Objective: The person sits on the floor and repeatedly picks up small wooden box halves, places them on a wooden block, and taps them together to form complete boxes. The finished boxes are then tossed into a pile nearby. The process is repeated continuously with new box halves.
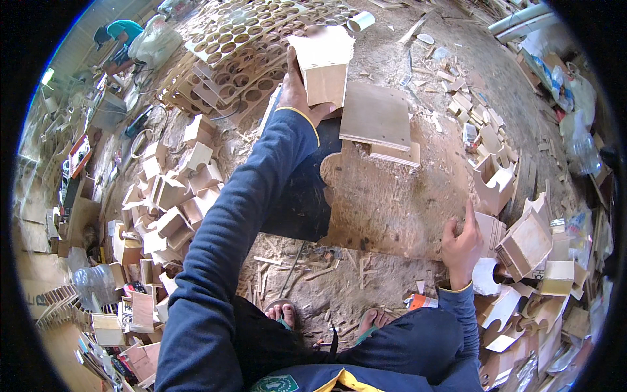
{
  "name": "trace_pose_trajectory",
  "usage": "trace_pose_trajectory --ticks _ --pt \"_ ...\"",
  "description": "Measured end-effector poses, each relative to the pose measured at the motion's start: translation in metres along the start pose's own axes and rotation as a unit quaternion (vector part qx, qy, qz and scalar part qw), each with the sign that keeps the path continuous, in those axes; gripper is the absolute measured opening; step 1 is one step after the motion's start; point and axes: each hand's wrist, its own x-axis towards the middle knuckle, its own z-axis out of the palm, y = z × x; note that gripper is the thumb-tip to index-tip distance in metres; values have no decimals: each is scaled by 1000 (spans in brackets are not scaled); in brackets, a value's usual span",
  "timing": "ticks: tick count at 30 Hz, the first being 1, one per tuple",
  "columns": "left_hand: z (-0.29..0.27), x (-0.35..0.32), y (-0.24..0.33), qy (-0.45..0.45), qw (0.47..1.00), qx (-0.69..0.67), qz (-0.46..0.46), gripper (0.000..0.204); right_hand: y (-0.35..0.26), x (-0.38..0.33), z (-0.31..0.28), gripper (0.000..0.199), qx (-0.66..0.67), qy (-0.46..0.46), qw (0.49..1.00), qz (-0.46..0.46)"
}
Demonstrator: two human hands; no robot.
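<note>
My left hand (304,95) reaches far forward, its fingers wrapped round a small pale wooden box (326,81) held above the far edge of a worn plywood board (385,202). Strong light washes out the top of the box. Beside it, a square wooden panel (375,116) lies on the board, over another flat wooden piece (398,155). My right hand (462,248) is at the board's right edge, index finger stretched out and thumb apart, with nothing visible in it. Close to its right is a pile of cut wooden pieces (524,245), some with curved notches.
Many small wooden boxes (171,222) are heaped at left. Sheets with round holes (238,49) lie at the far side. A person in a teal shirt (124,31) bends at the far left. Wood scraps litter the floor around my feet, near an orange and white item (421,301).
</note>
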Motion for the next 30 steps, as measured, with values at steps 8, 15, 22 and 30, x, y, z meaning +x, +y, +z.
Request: trace_pose_trajectory --ticks 8,15,22,30 --pt "4 5 -8 16 999 -19 42 137 -4 1 -1 60 15 -13 1000 18" --pt "28 11 -27 81 996 -34 16 131 12 -2 6 59 3 -68 993 93" --pt "31 18 -17 36 995 -35 -83 146 29 1 8 53 -64 -71 995 41" --pt "33 27 -11 -2 995 5 -100 151 32 5 11 49 -61 -52 996 36"
